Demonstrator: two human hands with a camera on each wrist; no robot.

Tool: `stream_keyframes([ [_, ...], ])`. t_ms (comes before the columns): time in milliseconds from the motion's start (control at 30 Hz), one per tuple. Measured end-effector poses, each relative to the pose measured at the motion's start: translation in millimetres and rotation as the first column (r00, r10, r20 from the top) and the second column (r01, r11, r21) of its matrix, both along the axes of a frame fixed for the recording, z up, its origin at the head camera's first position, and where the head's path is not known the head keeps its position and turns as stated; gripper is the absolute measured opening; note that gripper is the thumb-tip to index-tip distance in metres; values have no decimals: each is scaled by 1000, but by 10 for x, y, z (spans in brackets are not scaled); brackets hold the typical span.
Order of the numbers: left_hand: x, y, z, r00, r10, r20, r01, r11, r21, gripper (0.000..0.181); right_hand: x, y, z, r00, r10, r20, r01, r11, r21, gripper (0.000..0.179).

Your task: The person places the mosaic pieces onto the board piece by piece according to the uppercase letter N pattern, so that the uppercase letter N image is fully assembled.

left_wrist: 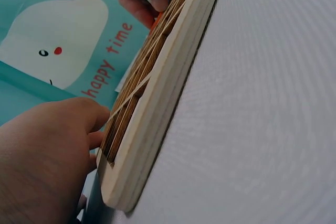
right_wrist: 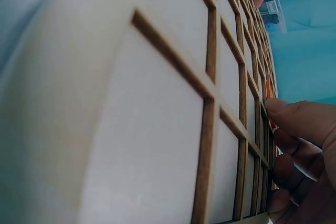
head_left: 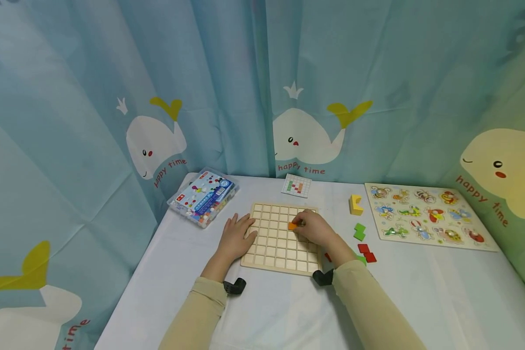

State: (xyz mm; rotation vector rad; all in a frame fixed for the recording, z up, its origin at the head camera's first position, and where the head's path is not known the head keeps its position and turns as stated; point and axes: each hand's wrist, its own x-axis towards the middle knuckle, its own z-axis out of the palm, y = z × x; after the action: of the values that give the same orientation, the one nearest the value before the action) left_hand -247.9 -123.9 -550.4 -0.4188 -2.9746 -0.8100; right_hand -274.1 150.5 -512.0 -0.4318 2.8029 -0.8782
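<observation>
While the head view looked down, orange tile (head_left: 292, 226): it was at a cell of the grid board (head_left: 271, 248), a little right of the board's middle and nearer its far edge than its near one.
Right hand (head_left: 313, 228), head view: it pinched the tile, its wrist above the board's right edge.
Left hand (head_left: 235, 236), head view: it rested on the board's left edge, thumb apart from the fingers, a sound brace against sliding, I judged.
Pattern card (head_left: 296, 185), head view: it lay beyond the board's far edge, near the far edge of the desk (head_left: 157, 282); counting cells against it would probably have kept the placing right.
Green tiles (head_left: 359, 235) and red tiles (head_left: 363, 248), head view: they lay off the board's right edge, where a low right sleeve (head_left: 372, 301) could have nudged them.
Board's edge, left wrist view: the left fingers touched it lightly; steady, even contact seemed enough.
Cell walls (right_wrist: 206, 145), right wrist view: they stood raised, so squaring the tile to them before pressing seemed best; whether it sat flush, I could not tell.
</observation>
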Motion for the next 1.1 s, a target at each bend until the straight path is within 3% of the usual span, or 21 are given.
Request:
stream_keyframes([
  [433, -9, 4, -9, 1000, -3, -6, 3, 1000, 2, 50, 50, 86, 119, 999, -16, 41, 17, 999, -30, 29],
  [800, -32, -13, -49, 1000, 0, 9, 0, 1000, -23, 51, 192, 492, 368, 998, -57, 2, 58, 998, -21, 32],
  [1100, -19, 2, -33, 1000, 5, 0, -5, 1000, -26, 51, 323, 838, 399, 997, -70, 23, 70, 997, 25, 32],
])
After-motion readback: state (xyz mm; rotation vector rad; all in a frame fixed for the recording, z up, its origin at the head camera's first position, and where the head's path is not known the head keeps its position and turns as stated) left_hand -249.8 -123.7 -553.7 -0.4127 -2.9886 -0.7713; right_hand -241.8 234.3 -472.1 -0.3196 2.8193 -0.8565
